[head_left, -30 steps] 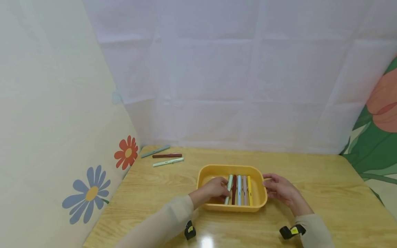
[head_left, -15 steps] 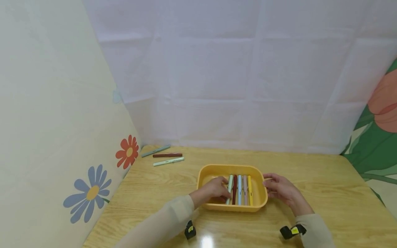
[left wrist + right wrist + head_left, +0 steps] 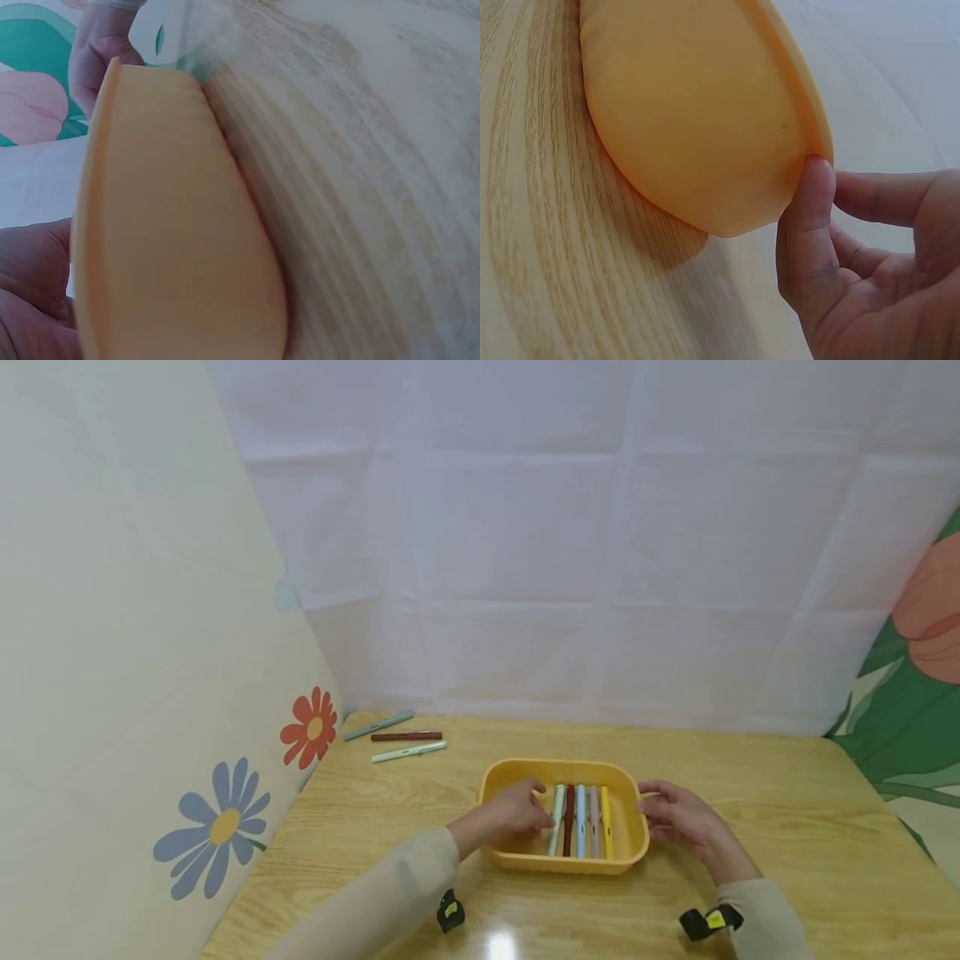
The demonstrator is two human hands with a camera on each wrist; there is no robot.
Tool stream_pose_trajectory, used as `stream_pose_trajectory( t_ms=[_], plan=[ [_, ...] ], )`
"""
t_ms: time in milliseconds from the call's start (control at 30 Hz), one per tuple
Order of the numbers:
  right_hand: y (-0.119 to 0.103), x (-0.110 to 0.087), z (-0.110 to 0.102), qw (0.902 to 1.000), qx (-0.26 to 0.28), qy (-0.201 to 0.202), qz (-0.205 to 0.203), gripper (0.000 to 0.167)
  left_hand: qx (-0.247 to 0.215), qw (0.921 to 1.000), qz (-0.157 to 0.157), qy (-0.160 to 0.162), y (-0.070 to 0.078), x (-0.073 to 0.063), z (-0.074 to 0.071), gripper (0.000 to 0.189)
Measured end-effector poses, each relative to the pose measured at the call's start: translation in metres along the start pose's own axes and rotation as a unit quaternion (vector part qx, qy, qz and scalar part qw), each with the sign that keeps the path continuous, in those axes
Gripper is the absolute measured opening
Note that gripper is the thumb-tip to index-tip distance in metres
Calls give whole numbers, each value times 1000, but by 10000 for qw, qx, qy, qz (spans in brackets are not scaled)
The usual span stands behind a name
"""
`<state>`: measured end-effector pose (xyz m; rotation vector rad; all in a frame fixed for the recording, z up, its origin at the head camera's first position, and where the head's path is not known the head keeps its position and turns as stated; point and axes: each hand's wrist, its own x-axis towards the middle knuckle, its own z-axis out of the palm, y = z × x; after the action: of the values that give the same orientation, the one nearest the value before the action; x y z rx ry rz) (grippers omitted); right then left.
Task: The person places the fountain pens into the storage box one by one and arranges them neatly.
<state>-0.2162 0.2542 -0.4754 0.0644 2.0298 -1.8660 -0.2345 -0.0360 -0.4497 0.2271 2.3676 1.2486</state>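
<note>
My left hand [image 3: 517,807] is over the left part of a yellow-orange tray [image 3: 525,861], fingers spread and holding nothing. Its fingertips are close to the left side of a pale green pen [image 3: 557,822]. That pen stands first in a row inside the tray, followed by a dark red pen [image 3: 568,821], a light blue pen [image 3: 581,823], a mauve pen [image 3: 595,823] and a yellow pen [image 3: 607,823]. At the tray's right end my right hand [image 3: 686,822] holds the rim; in the right wrist view its fingertips [image 3: 819,176] meet the edge.
At the table's back left lie a grey-blue pen [image 3: 378,726], another dark red pen [image 3: 406,737] and another pale green pen [image 3: 409,752]. A white cloth [image 3: 525,568] hangs behind the wooden table [image 3: 750,760]. Flower-printed cloths stand at both sides.
My left hand has let go of the pale green pen and drawn slightly left, its fingers spreading. The right hand stays at the tray's right end.
</note>
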Motion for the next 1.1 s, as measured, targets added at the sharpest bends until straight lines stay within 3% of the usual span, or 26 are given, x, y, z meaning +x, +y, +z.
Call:
stream_pose_trajectory(
  t_ms=[100,167,333,700,833,1100],
  plan=[
    [1,0,-1,10000,22,-21,-14,56,217,9995,227,-36,2,-2,-8,56],
    [1,0,-1,10000,40,-34,-16,56,619,9973,393,-7,3,-3,-14,55],
    [0,0,0,10000,84,-41,-2,55,1507,9848,850,145,4,-5,-27,52],
    [-2,0,-1,10000,71,-18,11,56,1804,9708,1424,686,3,-18,-51,46],
    [-1,1,-1,10000,66,17,29,56,2176,9573,1593,1047,-2,-18,-63,47],
    [1,2,0,9999,55,109,62,55,3196,9140,1735,1798,-32,-6,-98,49]
  ],
)
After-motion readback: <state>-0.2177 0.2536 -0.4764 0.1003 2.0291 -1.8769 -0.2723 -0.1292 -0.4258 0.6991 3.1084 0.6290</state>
